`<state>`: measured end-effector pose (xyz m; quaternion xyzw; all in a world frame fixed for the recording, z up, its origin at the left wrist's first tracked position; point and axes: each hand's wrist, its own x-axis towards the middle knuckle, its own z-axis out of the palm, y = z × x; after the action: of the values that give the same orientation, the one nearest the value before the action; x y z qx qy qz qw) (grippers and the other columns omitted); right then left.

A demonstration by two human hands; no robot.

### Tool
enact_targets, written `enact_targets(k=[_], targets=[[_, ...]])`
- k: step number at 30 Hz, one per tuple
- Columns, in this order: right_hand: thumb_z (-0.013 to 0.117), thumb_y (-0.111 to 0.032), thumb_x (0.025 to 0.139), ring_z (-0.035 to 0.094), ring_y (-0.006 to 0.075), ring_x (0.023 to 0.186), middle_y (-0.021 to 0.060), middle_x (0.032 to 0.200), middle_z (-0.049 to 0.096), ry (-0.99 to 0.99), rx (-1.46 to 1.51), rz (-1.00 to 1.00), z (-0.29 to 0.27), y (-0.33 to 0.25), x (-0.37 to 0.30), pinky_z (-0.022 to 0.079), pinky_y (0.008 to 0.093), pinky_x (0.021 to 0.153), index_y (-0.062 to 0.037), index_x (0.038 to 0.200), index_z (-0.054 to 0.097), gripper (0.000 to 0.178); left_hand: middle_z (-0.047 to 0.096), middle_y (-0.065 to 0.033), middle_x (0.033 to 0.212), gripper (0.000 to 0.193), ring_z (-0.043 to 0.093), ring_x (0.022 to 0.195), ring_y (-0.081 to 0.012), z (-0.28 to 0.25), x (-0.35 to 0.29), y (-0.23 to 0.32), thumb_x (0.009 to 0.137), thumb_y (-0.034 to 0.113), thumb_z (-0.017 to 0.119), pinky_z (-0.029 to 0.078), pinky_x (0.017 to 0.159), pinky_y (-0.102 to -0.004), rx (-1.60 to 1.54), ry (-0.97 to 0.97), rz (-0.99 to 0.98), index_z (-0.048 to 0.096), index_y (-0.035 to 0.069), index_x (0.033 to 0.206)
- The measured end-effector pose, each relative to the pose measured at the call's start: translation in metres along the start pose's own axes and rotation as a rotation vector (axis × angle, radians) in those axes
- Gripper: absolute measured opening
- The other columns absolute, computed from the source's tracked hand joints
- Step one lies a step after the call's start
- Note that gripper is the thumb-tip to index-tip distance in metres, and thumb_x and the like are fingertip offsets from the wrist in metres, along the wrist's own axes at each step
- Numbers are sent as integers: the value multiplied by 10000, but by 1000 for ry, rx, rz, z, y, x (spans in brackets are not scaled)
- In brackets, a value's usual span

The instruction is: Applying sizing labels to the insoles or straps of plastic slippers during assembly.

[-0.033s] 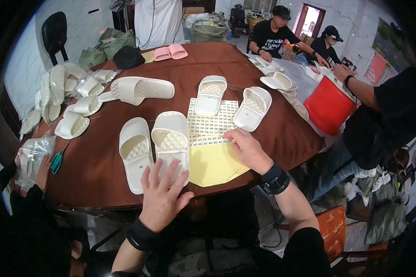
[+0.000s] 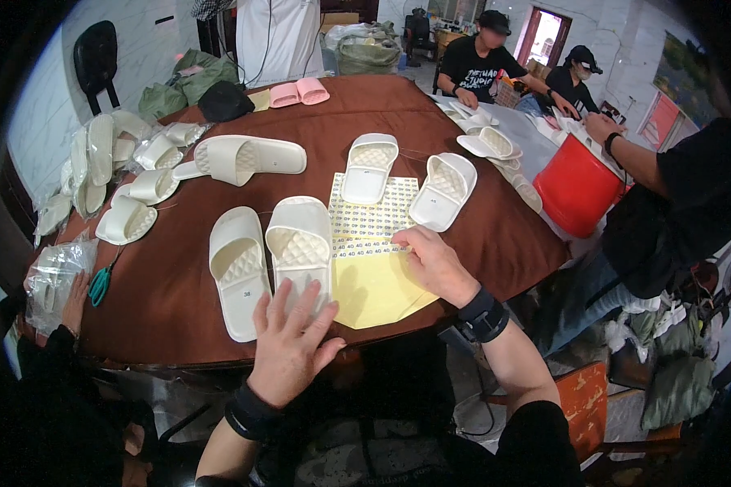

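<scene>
A round desk [image 2: 430,105] under a brown cloth fills the room. White tiled walls [image 2: 45,122] rise on the left, a black chair [image 2: 96,61] stands far left, and a bright doorway [image 2: 546,36] opens far right.

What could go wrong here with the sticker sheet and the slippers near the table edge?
The yellow backing sheet overhangs the table edge, so it might slide off if the right hand lifts. The left hand presses the heel of a white slipper close to that edge; a push could perhaps tip it off.
</scene>
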<state>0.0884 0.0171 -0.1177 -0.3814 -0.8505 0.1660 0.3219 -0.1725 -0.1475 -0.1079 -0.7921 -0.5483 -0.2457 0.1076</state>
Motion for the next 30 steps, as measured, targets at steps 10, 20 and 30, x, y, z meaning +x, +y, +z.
enact_targets(k=[10, 20, 30], targets=[[561, -6, 829, 574, 375, 1081, 150, 1126, 600, 10, -62, -19, 0, 1, 5, 495, 444, 898, -66, 1156, 585, 334, 510, -114, 1395, 473, 421, 1305, -388, 21, 10, 8, 785, 331, 772, 319, 1073, -558, -14, 0, 78, 654, 216, 1228], [542, 45, 905, 602, 130, 892, 58, 977, 631, 4, 293, 51, -14, 9, 0, 485, 259, 810, 13, 1090, 632, 209, 545, -138, 1306, 409, 459, 1283, -404, 7, 0, 3, 785, 253, 789, 354, 1065, -561, -183, 84, 32, 663, 124, 1152], [562, 62, 895, 643, 207, 951, 100, 1021, 659, -57, 339, -204, 3, -100, 22, 500, 303, 857, 11, 1055, 640, 185, 586, -110, 1245, 384, 528, 1183, -353, 9, -15, -16, 774, 233, 781, 379, 1004, -506, -31, 184, -101, 653, 118, 1118]])
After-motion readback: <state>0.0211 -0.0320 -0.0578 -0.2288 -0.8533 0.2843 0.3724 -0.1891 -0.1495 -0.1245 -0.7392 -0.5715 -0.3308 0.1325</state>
